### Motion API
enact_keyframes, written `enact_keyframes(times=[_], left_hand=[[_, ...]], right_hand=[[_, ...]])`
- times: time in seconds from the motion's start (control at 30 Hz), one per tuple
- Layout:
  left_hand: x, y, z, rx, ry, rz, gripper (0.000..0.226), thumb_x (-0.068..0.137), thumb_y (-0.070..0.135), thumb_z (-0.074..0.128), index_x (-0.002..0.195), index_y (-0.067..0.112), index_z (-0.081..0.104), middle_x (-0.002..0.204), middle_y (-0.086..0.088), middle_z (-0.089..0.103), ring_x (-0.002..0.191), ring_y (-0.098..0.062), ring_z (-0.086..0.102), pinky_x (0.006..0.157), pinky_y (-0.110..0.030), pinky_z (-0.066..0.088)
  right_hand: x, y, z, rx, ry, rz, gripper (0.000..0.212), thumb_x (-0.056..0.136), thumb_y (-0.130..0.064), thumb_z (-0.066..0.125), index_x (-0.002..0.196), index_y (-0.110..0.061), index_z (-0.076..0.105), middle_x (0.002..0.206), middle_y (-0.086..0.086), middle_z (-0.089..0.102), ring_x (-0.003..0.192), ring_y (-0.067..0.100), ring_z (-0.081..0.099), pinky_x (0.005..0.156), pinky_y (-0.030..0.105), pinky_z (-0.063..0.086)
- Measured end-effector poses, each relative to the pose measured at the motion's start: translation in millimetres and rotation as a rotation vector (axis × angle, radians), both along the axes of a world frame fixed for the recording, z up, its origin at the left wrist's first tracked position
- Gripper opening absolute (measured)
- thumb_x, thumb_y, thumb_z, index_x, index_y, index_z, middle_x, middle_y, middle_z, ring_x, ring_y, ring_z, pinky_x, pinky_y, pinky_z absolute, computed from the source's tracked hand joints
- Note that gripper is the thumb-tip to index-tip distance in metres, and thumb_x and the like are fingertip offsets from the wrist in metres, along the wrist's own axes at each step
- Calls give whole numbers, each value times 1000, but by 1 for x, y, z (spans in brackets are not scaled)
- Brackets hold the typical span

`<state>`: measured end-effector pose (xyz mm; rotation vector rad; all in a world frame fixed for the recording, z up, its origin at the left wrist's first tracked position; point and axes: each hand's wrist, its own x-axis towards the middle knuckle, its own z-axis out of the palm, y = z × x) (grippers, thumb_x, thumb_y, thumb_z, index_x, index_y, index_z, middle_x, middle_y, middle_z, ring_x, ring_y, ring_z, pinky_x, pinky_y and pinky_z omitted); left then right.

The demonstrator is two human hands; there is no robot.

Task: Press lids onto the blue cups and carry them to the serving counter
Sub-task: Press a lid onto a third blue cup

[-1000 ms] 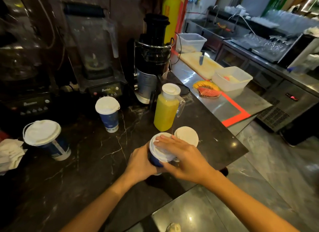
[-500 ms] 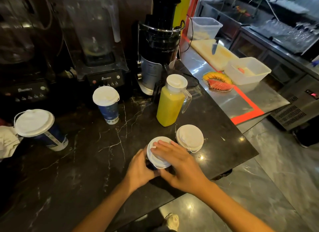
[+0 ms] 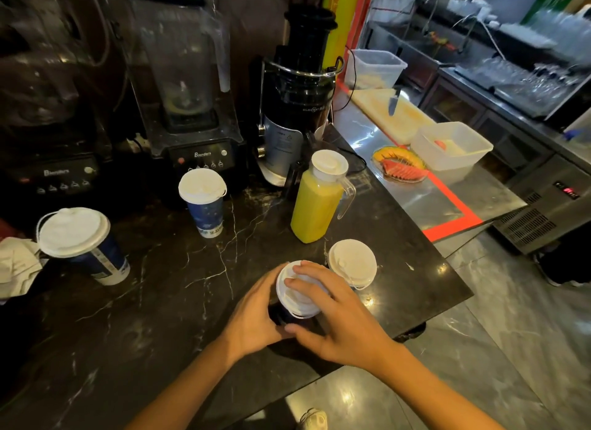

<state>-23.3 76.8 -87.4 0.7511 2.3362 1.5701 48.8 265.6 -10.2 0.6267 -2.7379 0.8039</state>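
Observation:
A blue cup with a white lid point(image 3: 295, 296) stands near the front of the dark marble counter point(image 3: 166, 301). My left hand point(image 3: 256, 317) wraps its side from the left. My right hand point(image 3: 335, 314) lies over the lid, fingers spread on top, thumb under the rim. Just right of it stands a second lidded blue cup point(image 3: 352, 263), mostly hidden under its lid. A third lidded cup point(image 3: 204, 202) stands upright in front of the blender. A fourth lidded cup point(image 3: 83, 244) stands at the far left.
A pitcher of yellow juice point(image 3: 316, 202) stands behind the held cup. Two blenders point(image 3: 192, 109) and a black juicer point(image 3: 297, 103) line the back. Crumpled white cloth point(image 3: 16, 266) lies at the left edge. A steel worktop point(image 3: 447, 199) with fruit plate, tubs and cutting board extends right.
The camera has tilted slightly; both hands stay on the same cup, with the right hand's fingers spreading a little further across the lid. The other cups have not moved.

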Motion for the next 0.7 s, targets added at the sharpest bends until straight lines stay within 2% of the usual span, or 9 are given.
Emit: enact_keyframes(times=[0.13, 0.23, 0.4, 0.53, 0.7], left_hand=[[-7, -27, 22, -84, 113, -54, 102, 69, 49, 89, 154, 32, 35, 153, 18, 41, 141, 2, 42, 116, -29, 41], [-17, -59, 34, -219, 216, -31, 97, 73, 53, 86, 154, 35, 37, 156, 18, 38, 143, -1, 39, 118, -34, 41], [-44, -114, 50, -312, 354, 309, 75, 81, 51, 81, 146, 33, 49, 144, 12, 54, 128, -8, 56, 102, -34, 54], [-77, -137, 54, -407, 295, 507, 78, 82, 55, 78, 148, 28, 46, 145, 6, 56, 125, -15, 61, 97, -37, 56], [-113, -139, 46, -417, 136, 552, 90, 80, 53, 80, 154, 26, 36, 154, 1, 49, 133, -20, 57, 104, -44, 54]], right_hand=[[-6, -10, 16, 0, 83, 23, 61, 95, -48, 74, 148, -29, 50, 158, -6, 45, 149, 14, 41, 115, 34, 42], [-19, -20, 29, -21, 107, 11, 58, 97, -50, 70, 148, -31, 50, 158, -8, 44, 143, 11, 46, 112, 30, 45], [-54, -47, 45, 2, 186, 21, 56, 100, -49, 66, 150, -30, 49, 154, -6, 47, 141, 11, 49, 107, 28, 48], [-95, -76, 54, 46, 221, -19, 54, 99, -49, 62, 147, -28, 51, 149, -3, 50, 133, 15, 54, 93, 32, 57], [-156, -111, 57, 114, 201, -73, 53, 96, -47, 62, 143, -26, 51, 145, -2, 48, 130, 17, 52, 83, 28, 59]])
